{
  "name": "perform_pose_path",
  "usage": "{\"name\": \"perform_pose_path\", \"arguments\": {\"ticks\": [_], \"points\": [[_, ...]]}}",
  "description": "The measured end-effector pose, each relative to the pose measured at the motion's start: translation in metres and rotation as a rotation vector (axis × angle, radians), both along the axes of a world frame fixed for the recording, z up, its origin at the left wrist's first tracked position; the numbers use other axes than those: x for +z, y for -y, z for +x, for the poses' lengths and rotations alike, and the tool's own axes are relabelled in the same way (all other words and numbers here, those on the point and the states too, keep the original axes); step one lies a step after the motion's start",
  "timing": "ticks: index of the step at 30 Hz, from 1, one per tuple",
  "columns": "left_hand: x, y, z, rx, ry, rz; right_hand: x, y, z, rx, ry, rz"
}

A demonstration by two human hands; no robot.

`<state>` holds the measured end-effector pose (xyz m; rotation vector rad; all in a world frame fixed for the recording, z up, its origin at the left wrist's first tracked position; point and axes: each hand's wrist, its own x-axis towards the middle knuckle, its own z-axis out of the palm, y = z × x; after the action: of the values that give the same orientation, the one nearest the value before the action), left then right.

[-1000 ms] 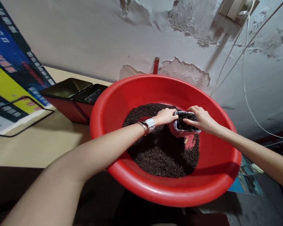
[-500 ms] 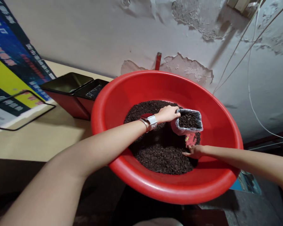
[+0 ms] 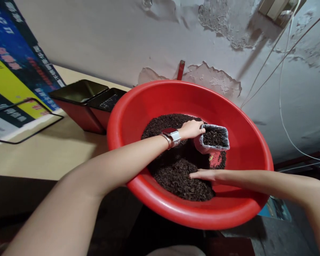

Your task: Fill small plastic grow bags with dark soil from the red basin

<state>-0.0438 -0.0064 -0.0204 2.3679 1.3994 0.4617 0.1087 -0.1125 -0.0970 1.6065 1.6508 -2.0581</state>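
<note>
A wide red plastic basin holds dark dried bits that look like loose tea leaves. My left hand, a watch on its wrist, grips the left rim of a small container with a clear plastic liner. This container is filled with the same dark leaves, stands inside the basin and opens upward. My right hand lies against the leaves in the near part of the basin, its fingers stretched out and together. Some of its fingertips are hidden in the pile.
Left of the basin, two dark red boxes with black insides stand on a pale tabletop. A black wire frame and a printed poster are farther left. Behind is a peeling wall with hanging cables.
My right hand has moved left across the leaves, pushing them into a heap toward the basin's near left. My left hand keeps its hold on the container. The view has shifted slightly.
</note>
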Motion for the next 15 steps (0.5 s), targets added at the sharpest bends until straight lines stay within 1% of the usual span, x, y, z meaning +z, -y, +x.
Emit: {"name": "perform_pose_path", "arguments": {"ticks": [2,3,5,8,11,13,15], "points": [[0.001,0.001,0.0,-0.012,-0.002,-0.006,0.007,0.003,-0.015,-0.154,-0.011,-0.132],[0.002,0.002,-0.001,-0.015,-0.001,-0.008,0.013,0.003,-0.021,-0.213,-0.032,-0.166],[0.002,0.003,-0.001,-0.019,0.003,-0.01,0.031,0.001,-0.029,-0.267,-0.128,-0.122],[0.002,0.002,-0.001,-0.006,0.012,-0.018,0.067,-0.01,-0.026,-0.314,-0.219,0.036],[0.0,-0.001,-0.001,-0.005,0.013,-0.019,0.103,-0.027,-0.011,-0.32,-0.203,0.287],[-0.001,-0.002,-0.001,-0.022,0.01,-0.004,0.12,-0.04,-0.001,-0.31,-0.149,0.493],[-0.001,-0.003,-0.001,-0.037,0.002,0.0,0.13,-0.052,0.009,-0.337,-0.01,0.662]]}}
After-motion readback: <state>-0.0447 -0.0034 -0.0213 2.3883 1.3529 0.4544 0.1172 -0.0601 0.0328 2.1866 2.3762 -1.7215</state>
